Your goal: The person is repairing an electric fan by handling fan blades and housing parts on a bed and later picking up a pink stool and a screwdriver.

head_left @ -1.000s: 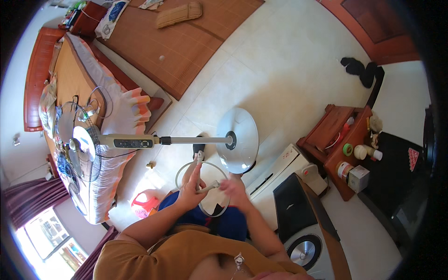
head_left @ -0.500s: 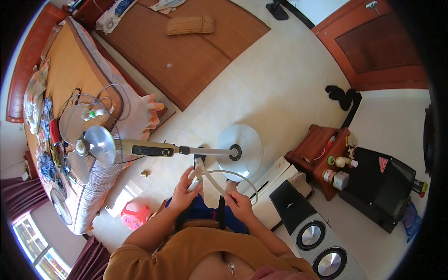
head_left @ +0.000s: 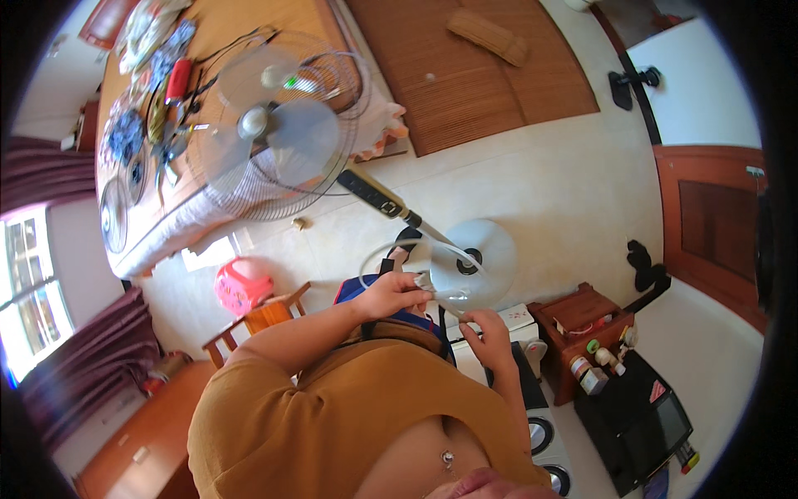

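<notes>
My left hand (head_left: 397, 293) is closed on a pale plastic fitting (head_left: 426, 283) of a white hoop (head_left: 374, 254). My right hand (head_left: 486, 333) is closed round a part of the same hoop, lower and to the right. Just beyond them stands a fan, with translucent blades (head_left: 303, 133) inside an open wire grille, a beige control column (head_left: 370, 190) and a round pale base (head_left: 490, 283), which the hoop partly overlaps in view.
A bed (head_left: 303, 21) with cloths and cables lies beyond the fan; a brown mat (head_left: 549, 83) is on the floor. A pink stool (head_left: 245, 283) and wooden chair (head_left: 262, 320) are left. A bedside cabinet (head_left: 565, 312), speakers (head_left: 540, 434) and a door (head_left: 706, 224) are right.
The view has swung, so the fan now appears more upright and more of the bed shows. The hoop has tilted and shifted in my hands; my right hand has closed on it.
</notes>
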### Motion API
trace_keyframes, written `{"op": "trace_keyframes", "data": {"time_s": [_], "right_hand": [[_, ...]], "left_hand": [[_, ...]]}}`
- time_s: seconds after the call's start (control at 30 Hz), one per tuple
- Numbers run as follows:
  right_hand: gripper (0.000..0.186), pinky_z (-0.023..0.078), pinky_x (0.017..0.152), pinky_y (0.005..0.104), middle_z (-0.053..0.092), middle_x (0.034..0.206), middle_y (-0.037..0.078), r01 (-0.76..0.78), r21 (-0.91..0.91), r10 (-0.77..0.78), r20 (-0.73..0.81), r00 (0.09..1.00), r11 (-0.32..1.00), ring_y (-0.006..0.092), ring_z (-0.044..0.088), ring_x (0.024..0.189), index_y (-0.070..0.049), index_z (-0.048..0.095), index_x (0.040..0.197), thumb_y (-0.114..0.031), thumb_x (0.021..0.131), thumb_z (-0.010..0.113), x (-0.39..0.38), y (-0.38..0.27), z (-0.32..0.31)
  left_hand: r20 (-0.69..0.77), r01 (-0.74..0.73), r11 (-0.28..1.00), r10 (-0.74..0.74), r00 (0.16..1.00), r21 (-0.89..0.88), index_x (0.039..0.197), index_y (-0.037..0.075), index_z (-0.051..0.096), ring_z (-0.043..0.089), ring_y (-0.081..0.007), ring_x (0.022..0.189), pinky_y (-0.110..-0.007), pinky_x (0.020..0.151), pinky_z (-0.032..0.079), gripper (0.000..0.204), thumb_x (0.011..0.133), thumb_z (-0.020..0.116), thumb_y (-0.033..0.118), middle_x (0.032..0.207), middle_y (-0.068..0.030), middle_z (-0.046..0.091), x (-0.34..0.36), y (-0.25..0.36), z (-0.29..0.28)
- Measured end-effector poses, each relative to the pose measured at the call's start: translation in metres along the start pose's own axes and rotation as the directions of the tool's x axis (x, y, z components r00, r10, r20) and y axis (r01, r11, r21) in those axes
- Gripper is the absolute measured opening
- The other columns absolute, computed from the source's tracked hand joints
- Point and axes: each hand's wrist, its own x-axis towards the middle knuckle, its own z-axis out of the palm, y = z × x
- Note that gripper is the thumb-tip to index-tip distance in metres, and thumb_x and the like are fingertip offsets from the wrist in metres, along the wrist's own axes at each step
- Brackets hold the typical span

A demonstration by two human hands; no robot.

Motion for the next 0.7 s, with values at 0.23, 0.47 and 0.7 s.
{"op": "trace_keyframes", "data": {"time_s": [0.23,0.47,0.7], "right_hand": [[0.020,0.040,0.052,0.0336,0.054,0.064,0.013,-0.109,0.058,0.110,-0.012,0.994,0.992,0.0283,0.052,0.057,-0.002,0.059,0.081,-0.021,0.076,0.063,-0.044,-0.014,0.014],[0.020,0.040,0.052,0.0336,0.055,0.064,0.013,0.034,0.028,-0.035,0.036,0.999,0.999,0.0280,0.051,0.056,-0.004,0.061,0.084,-0.022,0.078,0.060,-0.081,-0.038,0.023],[0.017,0.041,0.053,0.0301,0.055,0.064,0.010,0.116,-0.043,-0.106,0.178,0.978,0.992,0.0207,0.050,0.055,-0.003,0.060,0.087,-0.017,0.076,0.062,-0.080,-0.068,0.030]], "left_hand": [[0.094,0.018,0.994,-0.028,0.995,0.110,0.088,0.005,0.058,0.051,-0.0059,0.063,-0.020,0.058,0.042,0.018,0.085,0.057,0.023,0.070,0.0002,0.058,-0.027,-0.027,0.052],[0.058,-0.152,0.988,0.153,0.987,-0.020,0.095,0.006,0.058,0.051,-0.0062,0.066,-0.021,0.059,0.041,0.020,0.087,0.055,0.024,0.069,0.0015,0.055,-0.085,-0.049,0.074],[-0.056,-0.225,0.956,0.239,0.969,0.186,0.080,0.003,0.057,0.050,-0.0085,0.061,-0.024,0.057,0.041,0.031,0.086,0.054,0.033,0.063,-0.0014,0.054,-0.151,-0.059,0.077]]}}
